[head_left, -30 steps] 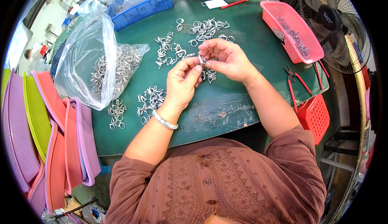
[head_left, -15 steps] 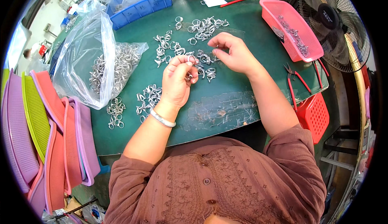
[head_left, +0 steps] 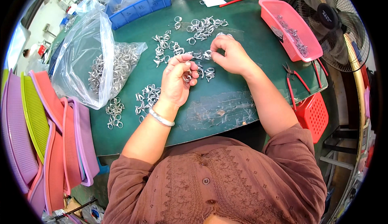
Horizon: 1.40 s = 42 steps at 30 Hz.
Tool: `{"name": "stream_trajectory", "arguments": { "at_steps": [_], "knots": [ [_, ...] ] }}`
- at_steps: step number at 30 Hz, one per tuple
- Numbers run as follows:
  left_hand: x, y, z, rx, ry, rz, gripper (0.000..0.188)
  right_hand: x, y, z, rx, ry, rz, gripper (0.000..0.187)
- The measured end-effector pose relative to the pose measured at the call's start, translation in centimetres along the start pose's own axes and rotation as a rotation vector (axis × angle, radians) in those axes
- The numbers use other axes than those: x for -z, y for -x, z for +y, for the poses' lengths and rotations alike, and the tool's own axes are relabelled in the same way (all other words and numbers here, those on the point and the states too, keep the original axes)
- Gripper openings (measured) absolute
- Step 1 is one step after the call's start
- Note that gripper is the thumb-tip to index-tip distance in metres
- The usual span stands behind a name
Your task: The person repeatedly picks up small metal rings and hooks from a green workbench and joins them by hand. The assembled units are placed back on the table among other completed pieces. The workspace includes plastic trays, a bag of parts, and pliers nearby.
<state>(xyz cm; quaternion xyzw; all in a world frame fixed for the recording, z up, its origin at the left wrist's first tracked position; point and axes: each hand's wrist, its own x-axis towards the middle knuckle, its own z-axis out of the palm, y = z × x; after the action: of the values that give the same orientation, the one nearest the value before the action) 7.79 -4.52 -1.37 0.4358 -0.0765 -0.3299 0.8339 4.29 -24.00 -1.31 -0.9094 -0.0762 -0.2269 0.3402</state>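
My left hand [head_left: 177, 78] is curled palm-up over the middle of the table, with silver metal rings [head_left: 187, 77] cupped in its fingers. To its right, my right hand [head_left: 231, 55] reaches down, thumb and fingertips closed at a silver ring [head_left: 207, 54] by the edge of a small group. Loose rings lie beyond both hands in a pile [head_left: 204, 28] and in a trail [head_left: 161, 46] to its left. More rings sit in a heap [head_left: 148, 96] beside my left wrist and in a small cluster [head_left: 115, 111] farther left.
A clear plastic bag [head_left: 87, 58] full of rings lies at left, near stacked coloured baskets [head_left: 34, 119]. A blue crate [head_left: 141, 5] stands at the back. At right are a pink basket [head_left: 279, 28], red-handled pliers [head_left: 290, 84], a red basket [head_left: 313, 119] and a fan [head_left: 328, 16].
The ring held up between my left thumb and finger no longer shows there. My right hand has shifted slightly down, its fingertips closing at a ring in the small group.
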Motion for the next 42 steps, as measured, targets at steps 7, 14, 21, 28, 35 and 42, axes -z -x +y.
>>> {"name": "stream_trajectory", "arguments": {
  "at_steps": [7, 14, 21, 28, 35, 42],
  "knots": [
    [-0.4, 0.0, -0.4, -0.024, -0.23, 0.059, 0.013, 0.5, 0.2, -0.8, -0.006, -0.005, -0.11, 0.009],
    [-0.9, 0.2, -0.7, -0.098, -0.462, 0.061, 0.017, 0.5, 0.0, -1.4, 0.182, 0.11, -0.006, 0.004],
    [-1.0, 0.2, -0.9, -0.179, -0.578, 0.086, 0.023, 0.5, 0.1, -2.0, 0.196, 0.142, -0.054, 0.005],
    [-0.4, -0.1, -1.0, -0.318, -0.896, 0.1, 0.039, 0.4, 0.4, -2.8, 0.117, -0.089, -0.039, 0.007],
    [-0.7, 0.1, -0.5, -0.311, -1.004, 0.091, 0.037, 0.4, 0.4, -3.3, 0.122, -0.259, -0.044, 0.011],
    [-0.5, 0.0, -0.9, -0.35, -0.97, 0.088, 0.029, 0.4, 0.4, -3.3, 0.103, -0.265, -0.051, 0.01]
  ]
}}
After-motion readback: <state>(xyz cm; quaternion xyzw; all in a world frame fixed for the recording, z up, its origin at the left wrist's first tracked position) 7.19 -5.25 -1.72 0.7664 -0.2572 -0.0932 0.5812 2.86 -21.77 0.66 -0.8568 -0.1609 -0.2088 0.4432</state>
